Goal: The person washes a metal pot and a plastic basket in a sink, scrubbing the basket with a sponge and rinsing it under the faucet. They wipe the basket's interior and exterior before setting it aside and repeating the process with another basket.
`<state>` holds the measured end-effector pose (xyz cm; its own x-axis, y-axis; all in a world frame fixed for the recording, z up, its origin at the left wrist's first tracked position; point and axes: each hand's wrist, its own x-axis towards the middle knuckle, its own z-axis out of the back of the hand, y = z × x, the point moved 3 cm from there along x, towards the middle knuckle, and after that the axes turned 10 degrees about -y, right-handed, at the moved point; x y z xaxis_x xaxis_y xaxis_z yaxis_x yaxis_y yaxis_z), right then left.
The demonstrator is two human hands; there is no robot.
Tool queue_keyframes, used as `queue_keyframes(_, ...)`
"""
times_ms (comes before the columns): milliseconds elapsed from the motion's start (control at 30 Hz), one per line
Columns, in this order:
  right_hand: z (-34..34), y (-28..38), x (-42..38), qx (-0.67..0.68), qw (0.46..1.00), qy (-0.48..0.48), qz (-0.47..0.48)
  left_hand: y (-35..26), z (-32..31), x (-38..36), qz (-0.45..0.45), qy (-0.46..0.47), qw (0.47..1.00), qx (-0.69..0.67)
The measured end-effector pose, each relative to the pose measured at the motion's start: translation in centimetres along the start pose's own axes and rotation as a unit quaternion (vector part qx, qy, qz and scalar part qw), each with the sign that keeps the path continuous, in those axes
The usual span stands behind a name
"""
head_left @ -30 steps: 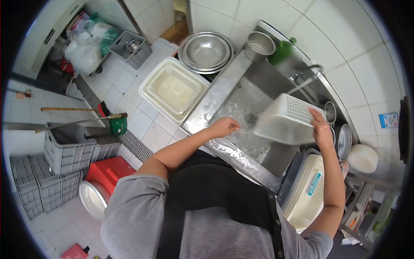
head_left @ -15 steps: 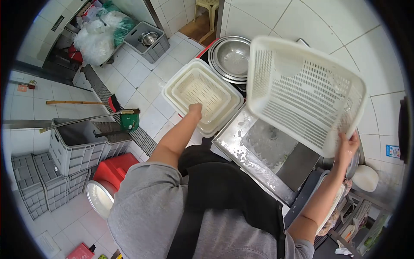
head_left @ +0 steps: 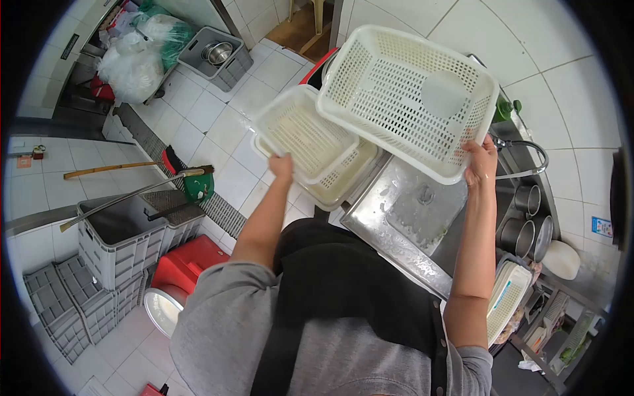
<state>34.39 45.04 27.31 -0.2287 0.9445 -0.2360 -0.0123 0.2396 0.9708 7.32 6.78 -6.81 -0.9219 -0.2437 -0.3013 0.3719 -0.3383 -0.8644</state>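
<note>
A large white perforated basket (head_left: 396,92) hangs tilted above the left end of the steel sink (head_left: 426,211); my right hand (head_left: 481,160) is closed on its lower right rim. My left hand (head_left: 282,166) grips the near rim of a smaller white basket (head_left: 305,132), which is lifted and slightly blurred. Under the smaller basket stands another pale basket (head_left: 343,188), partly covered by it. The large basket's left end overlaps the stack on the left, hiding most of what stands behind it.
At the right lie steel pots (head_left: 517,236) and a curved faucet hose (head_left: 528,146). Grey crates (head_left: 119,228), a red stool-like object (head_left: 188,261) and a broom with a green dustpan (head_left: 199,185) stand at the left. A grey bin (head_left: 228,74) holds metal bowls.
The large basket has moved left with my right hand, covering the metal bowls. My left hand has raised the smaller basket from the stack and shifted it slightly left. The faucet hose and pots now show.
</note>
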Motion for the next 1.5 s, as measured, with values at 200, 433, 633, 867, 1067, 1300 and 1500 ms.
queue_keyframes(200,-6.6,-8.8,-2.9,-0.031,0.998,0.043,-0.022,-13.6,18.8,8.8,-0.269,-0.229,0.928,0.121)
queue_keyframes(433,-11.9,-23.1,-9.7,0.034,0.979,-0.047,-0.193,-18.7,24.0,8.8,-0.213,-0.31,0.926,-0.025)
queue_keyframes(633,-9.8,-30.9,-13.7,-0.015,0.937,0.091,-0.337,-13.3,16.9,6.8,-0.201,-0.174,0.946,-0.187)
queue_keyframes(867,-5.8,-17.4,-10.9,0.042,0.91,0.177,-0.373,-4.1,4.9,-2.3,-0.133,-0.05,0.99,-0.008)
queue_keyframes(1067,7.8,-11.4,-9.4,0.057,0.954,0.087,-0.28,-0.1,0.3,-6.7,0.046,0.103,0.993,0.042)
queue_keyframes(1300,26.3,-3.5,-12.9,0.053,0.986,-0.116,-0.109,2.2,2.7,-4.6,0.147,0.268,0.919,0.249)
queue_keyframes(1500,52.7,-1.8,-25.2,-0.422,0.692,-0.583,0.064,-8.7,-3.9,-9.8,-0.348,0.184,0.875,0.282)
